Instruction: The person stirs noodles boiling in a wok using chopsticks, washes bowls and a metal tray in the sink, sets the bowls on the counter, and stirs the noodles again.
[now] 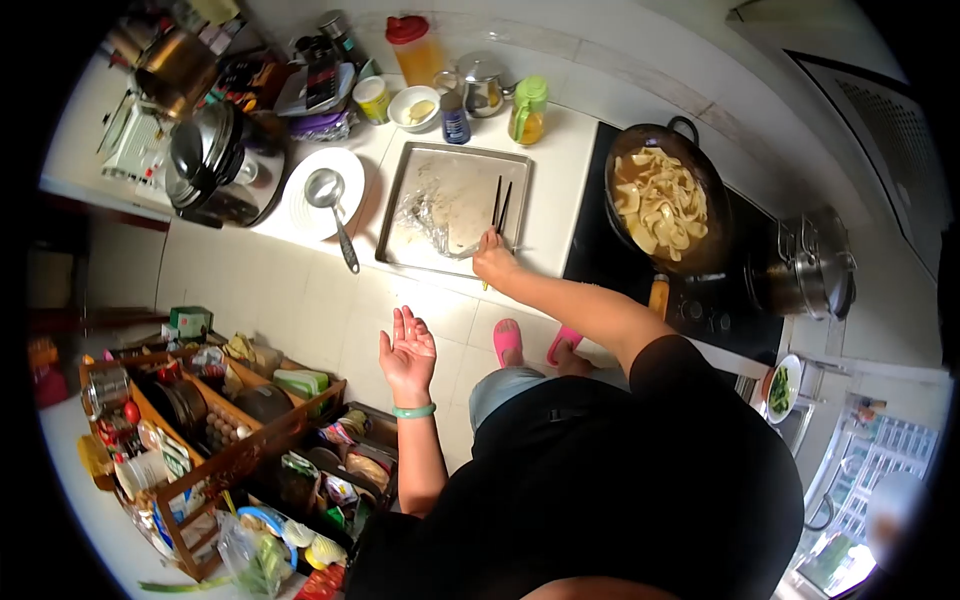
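Observation:
My right hand [493,256] is closed around a pair of dark chopsticks [502,203] at the near right edge of a metal baking tray [460,155]. The chopsticks point toward the back, over the tray. Crumpled clear plastic wrap [428,222] lies in the tray, just left of that hand. My left hand [408,350] is held in the air in front of the counter, palm up, with its fingers stretched out and nothing in it. A green bangle [414,411] circles the left wrist.
A wok [622,232] of wide noodles [665,200] sits on the black stove [590,255], its wooden handle [659,296] toward me. A ladle [340,225] rests on a white plate [302,222]. Jars and a small bowl [398,106] line the back. Crowded wooden shelving [245,448] stands at left.

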Demonstrator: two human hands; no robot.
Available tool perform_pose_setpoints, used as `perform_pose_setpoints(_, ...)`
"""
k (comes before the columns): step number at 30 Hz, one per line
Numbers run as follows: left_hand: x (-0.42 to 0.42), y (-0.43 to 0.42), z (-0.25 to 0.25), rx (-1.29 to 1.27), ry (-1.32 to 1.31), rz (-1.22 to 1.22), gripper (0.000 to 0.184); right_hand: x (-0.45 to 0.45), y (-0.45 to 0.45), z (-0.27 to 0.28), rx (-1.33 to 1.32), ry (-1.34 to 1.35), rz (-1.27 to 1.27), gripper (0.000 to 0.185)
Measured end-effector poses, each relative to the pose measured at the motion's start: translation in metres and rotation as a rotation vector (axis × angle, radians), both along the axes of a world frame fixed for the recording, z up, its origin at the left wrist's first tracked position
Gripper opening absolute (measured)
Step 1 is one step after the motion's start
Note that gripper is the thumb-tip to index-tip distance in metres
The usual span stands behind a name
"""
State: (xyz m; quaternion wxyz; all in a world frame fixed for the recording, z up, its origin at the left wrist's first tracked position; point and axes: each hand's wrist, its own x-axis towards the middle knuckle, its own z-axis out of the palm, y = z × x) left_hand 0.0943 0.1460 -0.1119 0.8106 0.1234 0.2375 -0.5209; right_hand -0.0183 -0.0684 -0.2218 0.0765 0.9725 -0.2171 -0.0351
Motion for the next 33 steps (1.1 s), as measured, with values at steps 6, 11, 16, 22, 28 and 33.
perform_pose_setpoints(6,0.003,-0.018,0.011,0.054,0.0,-0.111,0.041,0.004,0.006,0.017,0.224,-0.101,-0.129,0.031)
perform_pose_setpoints(11,0.002,-0.044,0.02,0.063,-0.008,-0.201,0.039,0.0,0.014,0.081,0.462,-0.009,-0.374,0.029)
perform_pose_setpoints(16,-0.015,-0.084,0.041,-0.143,0.035,-0.411,0.031,-0.044,0.029,0.192,0.599,0.116,-0.141,0.019)
perform_pose_setpoints(22,-0.067,-0.128,0.111,-0.353,-0.042,-0.599,0.035,-0.174,0.056,0.305,0.8,-0.182,-0.402,0.032)
perform_pose_setpoints(28,-0.149,-0.136,0.158,-0.581,-0.186,-0.893,0.05,-0.323,0.12,0.321,1.15,-0.871,-0.948,0.031)
perform_pose_setpoints(33,-0.271,-0.114,0.197,-0.637,-0.127,-1.196,0.058,-0.446,0.204,0.301,0.798,-0.982,-1.227,0.035)
